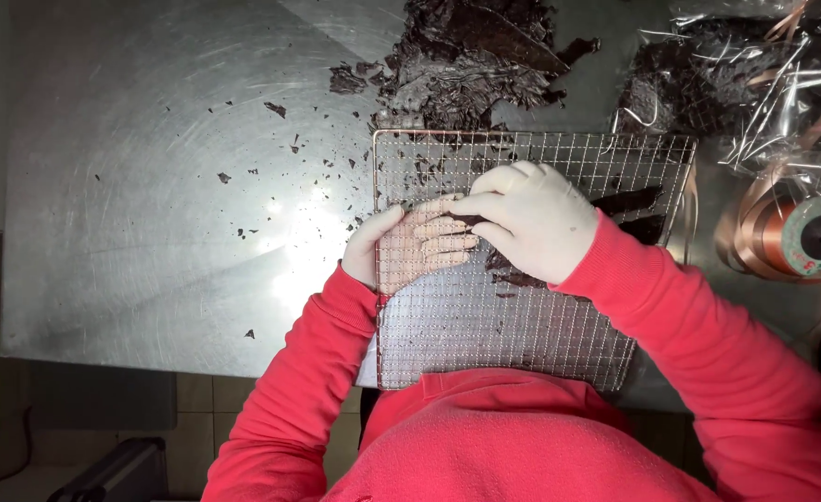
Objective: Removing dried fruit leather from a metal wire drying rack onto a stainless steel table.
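The right hand (pixel 533 221), in a white glove, lies knuckles-up on top of the wire rack (pixel 522 316). Its fingers curl leftward and its grip is pinched shut on a dark flake (pixel 469 221) at the fingertips. The red sleeve (pixel 698 325) runs from that wrist down and to the right, toward the body.

The left hand (pixel 408 244), also gloved, sits just left of the right one. Its fingers lie flat under the mesh and point right, and its thumb comes up over the rack's left edge. So this grip is closed on the rack, clamping its rim. The fingertips of the two hands nearly meet, with the mesh between them.

The rack is a rectangle. Its long axis runs from the person's chest away across the surface (pixel 150 186), tipped slightly. Its near edge overhangs the surface's front edge, and its far edge stops just short of a heap of dark flakes (pixel 471 60). More dark pieces (pixel 629 200) lie on or under the mesh, right of the right hand.

Left of the hands the metal surface is broad, with only scattered crumbs (pixel 275 110). On the right there is less room: crinkled clear wrap (pixel 754 84) and a roll of copper ribbon (pixel 801 237) lie close beside the rack.
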